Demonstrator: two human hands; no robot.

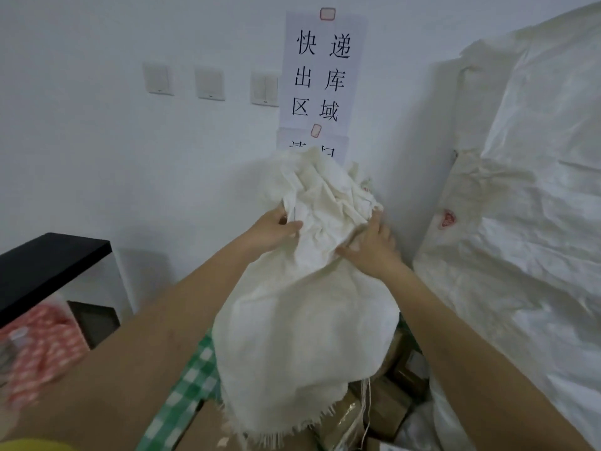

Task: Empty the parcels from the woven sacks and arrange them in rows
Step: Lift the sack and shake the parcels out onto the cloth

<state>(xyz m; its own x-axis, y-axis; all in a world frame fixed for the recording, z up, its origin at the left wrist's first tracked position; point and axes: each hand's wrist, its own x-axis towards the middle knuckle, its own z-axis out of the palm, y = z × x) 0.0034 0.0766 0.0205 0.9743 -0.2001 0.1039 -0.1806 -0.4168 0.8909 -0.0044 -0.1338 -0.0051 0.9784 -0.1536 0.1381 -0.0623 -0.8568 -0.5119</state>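
**Inspector A:** Boundaries?

**Inspector B:** White wall (97, 141) ahead, close. A black tabletop edge (48, 265) bounds the left; a large white woven bulk sack (520, 239) stands against the right. Open room is narrow, between them.

**Inspector A:** Containers and contents?

**Inspector B:** A cream woven sack (305, 307) is upended, frayed mouth downward, over brown taped cardboard parcels (383, 402) on a green-checked cloth (192, 379). Contents inside the sack cannot be seen.

**Inspector A:** Hands?

**Inspector B:** Apart, both at the bunched upper end. Left hand (273, 232) grips a fold; right hand (374, 245) clasps the opposite side.
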